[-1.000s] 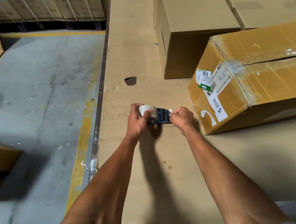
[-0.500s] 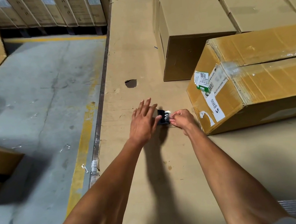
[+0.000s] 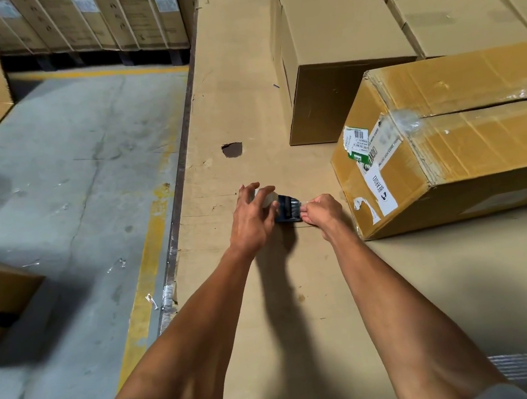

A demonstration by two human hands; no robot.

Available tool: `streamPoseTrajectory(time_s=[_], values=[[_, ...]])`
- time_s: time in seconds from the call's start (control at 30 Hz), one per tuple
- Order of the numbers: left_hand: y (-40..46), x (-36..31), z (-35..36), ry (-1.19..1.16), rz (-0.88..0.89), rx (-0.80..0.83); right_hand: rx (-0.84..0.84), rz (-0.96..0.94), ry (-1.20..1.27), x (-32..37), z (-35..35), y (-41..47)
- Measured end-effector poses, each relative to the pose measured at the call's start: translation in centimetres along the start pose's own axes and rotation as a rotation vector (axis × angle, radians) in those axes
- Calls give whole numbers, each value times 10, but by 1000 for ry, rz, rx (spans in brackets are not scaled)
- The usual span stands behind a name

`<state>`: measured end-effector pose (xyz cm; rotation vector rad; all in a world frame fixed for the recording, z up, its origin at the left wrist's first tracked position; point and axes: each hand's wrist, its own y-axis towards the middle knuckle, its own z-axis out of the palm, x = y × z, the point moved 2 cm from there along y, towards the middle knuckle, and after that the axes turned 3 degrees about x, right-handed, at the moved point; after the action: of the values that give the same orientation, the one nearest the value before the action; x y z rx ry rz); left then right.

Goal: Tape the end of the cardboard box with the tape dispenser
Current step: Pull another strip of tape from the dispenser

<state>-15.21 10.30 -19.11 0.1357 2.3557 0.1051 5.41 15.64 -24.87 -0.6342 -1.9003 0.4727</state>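
A dark blue tape dispenser with a clear tape roll lies on the cardboard-covered surface. My left hand curls over the roll end, fingers spread around it. My right hand pinches the free tape end at the dispenser's front. To the right, apart from my hands, lies the yellowish cardboard box, tilted, its labelled end facing me. Glossy tape runs along its top seam.
A closed brown box stands behind the work box, with more boxes to its right. A torn hole marks the surface. Left of the surface edge, the concrete floor drops away, with stacked boxes behind.
My left hand briefly lay flat and spread over the roll, then curled around it again. My right hand stayed pinched at the dispenser's front. The view has shifted slightly.
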Motion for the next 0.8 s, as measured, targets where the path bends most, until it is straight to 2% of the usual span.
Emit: streamPoseTrajectory(time_s=[0.13,0.23,0.43,0.57,0.67,0.8], values=[[0,2,-6,-91,3,5,-19,14,97,32,-7,-48],[1,3,-8,-172,16,-1,-19,36,148,32,-8,-51],[3,8,-14,-325,-78,-18,12,70,230,32,-9,-51],[0,6,-13,-231,-30,47,77,60,213,31,-13,-51],[-3,4,-8,-148,23,89,153,123,310,26,-15,-53],[-4,1,-8,-122,4,103,203,172,441,22,-19,-56]])
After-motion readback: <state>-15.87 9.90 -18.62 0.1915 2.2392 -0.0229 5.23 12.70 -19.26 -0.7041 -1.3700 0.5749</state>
